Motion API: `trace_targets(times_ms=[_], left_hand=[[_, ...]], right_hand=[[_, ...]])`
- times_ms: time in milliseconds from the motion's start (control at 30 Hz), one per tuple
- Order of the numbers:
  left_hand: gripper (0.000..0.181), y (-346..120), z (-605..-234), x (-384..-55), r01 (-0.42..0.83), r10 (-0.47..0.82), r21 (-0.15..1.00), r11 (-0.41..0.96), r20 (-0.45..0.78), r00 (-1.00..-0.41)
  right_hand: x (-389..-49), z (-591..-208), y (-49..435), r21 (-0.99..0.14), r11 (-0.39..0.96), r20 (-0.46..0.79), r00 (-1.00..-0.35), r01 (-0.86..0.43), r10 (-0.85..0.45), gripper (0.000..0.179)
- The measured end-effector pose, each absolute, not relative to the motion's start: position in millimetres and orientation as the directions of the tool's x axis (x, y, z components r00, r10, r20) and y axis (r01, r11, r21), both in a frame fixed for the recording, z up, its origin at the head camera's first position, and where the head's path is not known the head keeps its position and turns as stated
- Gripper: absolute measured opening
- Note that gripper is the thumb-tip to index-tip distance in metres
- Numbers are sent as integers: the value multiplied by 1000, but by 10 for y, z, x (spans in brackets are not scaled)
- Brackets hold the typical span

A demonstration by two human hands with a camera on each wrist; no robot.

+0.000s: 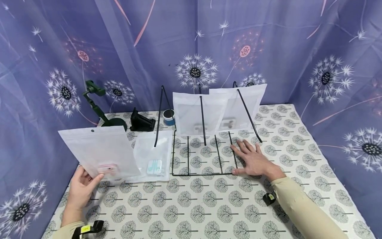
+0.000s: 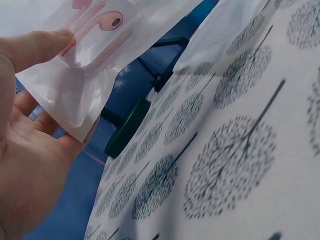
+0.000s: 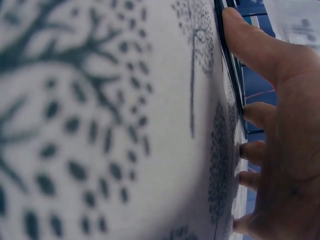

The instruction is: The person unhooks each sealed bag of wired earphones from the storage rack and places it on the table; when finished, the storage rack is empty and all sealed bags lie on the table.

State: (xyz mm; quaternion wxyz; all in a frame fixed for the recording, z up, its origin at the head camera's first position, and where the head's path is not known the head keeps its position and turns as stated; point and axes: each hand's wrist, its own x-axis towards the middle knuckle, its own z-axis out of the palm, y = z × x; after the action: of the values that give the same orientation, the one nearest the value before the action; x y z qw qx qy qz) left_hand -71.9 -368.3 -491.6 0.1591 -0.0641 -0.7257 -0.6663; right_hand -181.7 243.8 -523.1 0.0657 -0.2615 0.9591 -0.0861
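Observation:
My left hand (image 1: pixel 80 186) pinches a white translucent pouch (image 1: pixel 98 146) near its lower corner, thumb in front and fingers behind. Through its film shows a clear case with pink earphones (image 2: pixel 107 25). To its right, a second pouch (image 1: pixel 153 142) with a teal-and-white item (image 1: pixel 154 166) inside lies on the cloth, partly covered by the held one. A black wire rack (image 1: pixel 197 174) has two white pouches (image 1: pixel 191 111) standing between its uprights. With fingers spread, my right hand (image 1: pixel 253 162) rests at the rack base's right end, its thumb at the front corner.
Behind the held pouch stands a dark green stand (image 1: pixel 96 106) with a round base. Beside it is a black holder (image 1: pixel 142 121), and a blue-and-white tub (image 1: pixel 168 118) sits by the rack. Purple curtains (image 1: pixel 167 39) surround the tree-patterned tablecloth (image 1: pixel 197 212).

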Motion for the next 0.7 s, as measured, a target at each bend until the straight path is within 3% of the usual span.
trace_targets(times_ms=[167, 400, 700], left_hand=[[57, -3763, -4938, -714, 332, -153, 938, 101, 344, -926], [68, -3830, -4973, -727, 285, -242, 958, 41, 287, -927], [76, -3938, -4984, -716, 268, -226, 962, -62, 248, -942]], right_hand=[[-1819, -5225, 2441, -210, 846, -76, -854, -490, -514, 108], [-1810, -5209, 2439, -211, 846, -77, -855, -489, -513, 107], [-1812, -5240, 2442, -221, 842, -60, -855, -491, -515, 106]])
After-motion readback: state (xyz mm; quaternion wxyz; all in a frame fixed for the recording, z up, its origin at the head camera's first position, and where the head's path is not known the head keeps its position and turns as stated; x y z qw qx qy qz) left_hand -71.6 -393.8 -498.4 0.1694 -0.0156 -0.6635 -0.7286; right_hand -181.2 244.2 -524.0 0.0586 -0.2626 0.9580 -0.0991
